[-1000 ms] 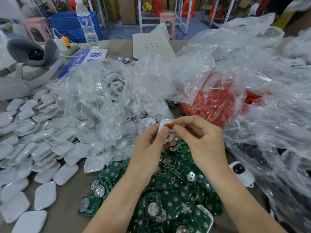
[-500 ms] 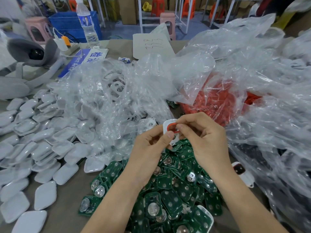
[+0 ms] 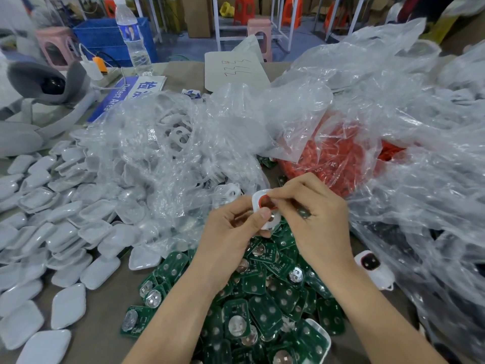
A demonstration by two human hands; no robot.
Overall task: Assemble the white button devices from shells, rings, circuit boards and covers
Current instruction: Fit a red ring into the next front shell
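Observation:
My left hand (image 3: 231,232) grips a white shell (image 3: 258,199) from below, thumb across its face, above the pile of green circuit boards (image 3: 262,298). My right hand (image 3: 315,216) pinches a red ring (image 3: 265,202) against the shell's upper opening. White covers (image 3: 52,232) lie spread over the table's left side. More white shells (image 3: 181,135) show inside a clear bag, and red rings (image 3: 341,158) fill another bag behind my hands. A shell with a ring and dark insert (image 3: 371,264) lies at the right.
Crumpled clear plastic bags (image 3: 406,153) cover the table's right and centre. A water bottle (image 3: 131,35), a blue sign (image 3: 126,93), a grey headset-like device (image 3: 44,82) and a white card (image 3: 233,72) stand at the back. Stools and crates are beyond the table.
Both hands have lifted the shell slightly and shifted it; the red ring sits further into the shell's opening under my right fingertips.

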